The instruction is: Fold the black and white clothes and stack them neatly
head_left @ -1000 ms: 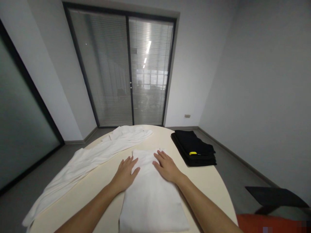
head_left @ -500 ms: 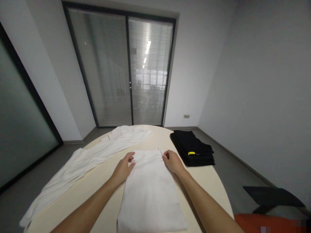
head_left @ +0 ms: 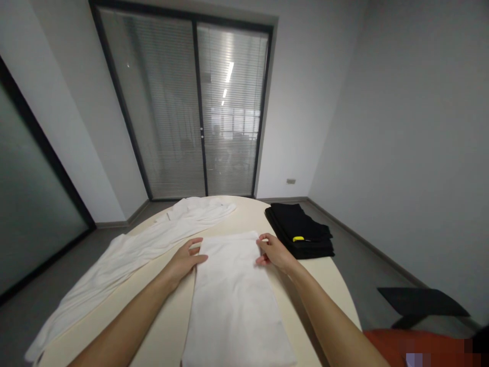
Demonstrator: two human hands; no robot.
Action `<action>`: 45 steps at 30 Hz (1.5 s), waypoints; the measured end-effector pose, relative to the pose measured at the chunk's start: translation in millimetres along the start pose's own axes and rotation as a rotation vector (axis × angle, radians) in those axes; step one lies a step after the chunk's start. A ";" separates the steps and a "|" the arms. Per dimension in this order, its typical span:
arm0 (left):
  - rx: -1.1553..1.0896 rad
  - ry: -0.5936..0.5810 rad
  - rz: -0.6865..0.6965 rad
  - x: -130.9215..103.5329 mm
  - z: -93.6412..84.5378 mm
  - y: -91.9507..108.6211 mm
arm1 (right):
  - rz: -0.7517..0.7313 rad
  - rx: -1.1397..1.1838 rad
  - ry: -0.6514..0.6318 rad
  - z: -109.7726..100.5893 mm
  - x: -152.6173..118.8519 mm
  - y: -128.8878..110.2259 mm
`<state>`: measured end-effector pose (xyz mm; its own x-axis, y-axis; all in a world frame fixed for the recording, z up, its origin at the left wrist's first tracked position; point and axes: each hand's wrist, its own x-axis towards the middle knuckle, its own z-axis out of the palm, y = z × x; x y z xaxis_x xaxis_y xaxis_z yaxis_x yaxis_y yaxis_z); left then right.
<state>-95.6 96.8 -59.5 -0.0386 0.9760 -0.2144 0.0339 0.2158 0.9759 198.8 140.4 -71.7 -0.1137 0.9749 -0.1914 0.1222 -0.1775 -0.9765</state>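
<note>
folded white cloth (head_left: 235,300) mid worktop (head_left: 250,213) | left hand (head_left: 186,261) at its far-left corner, thumb/fingers apart | right hand (head_left: 278,253) at far-right corner, can't tell if pinching | black stack (head_left: 296,221) near right edge | rumpled white fabric (head_left: 126,265) along left edge

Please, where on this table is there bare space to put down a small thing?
Bare table shows at the far side, between the long white cloth and the black pile. Another patch lies between the right forearm, the pile and the table's right edge. The middle is crowded: folded white cloth, left hand and right hand.
</note>
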 end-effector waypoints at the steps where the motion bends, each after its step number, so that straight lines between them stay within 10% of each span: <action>1: -0.019 -0.012 -0.036 -2.5 -1.3 2.5 | 0.015 0.039 -0.018 1.5 -4.2 -1.7; 9: -0.193 0.035 -0.218 -14.5 -9.3 12.6 | -0.049 0.176 -0.180 5.9 -12.1 -7.8; 22: -0.339 0.117 -0.149 -6.7 -13.1 2.6 | -0.214 0.187 -0.220 7.4 -10.9 -11.2; 34: -0.087 0.161 0.498 2.2 5.8 -9.3 | -0.348 0.174 -0.241 0.2 -11.6 -19.2; 45: -0.074 -0.138 0.026 -8.8 -12.6 -15.2 | -0.215 -0.153 -0.550 -13.4 -16.5 -11.3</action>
<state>-108.4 84.5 -72.0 0.0995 0.9771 -0.1880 -0.0404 0.1927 0.9804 212.4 128.2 -56.2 -0.6392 0.7672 -0.0541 0.1756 0.0771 -0.9814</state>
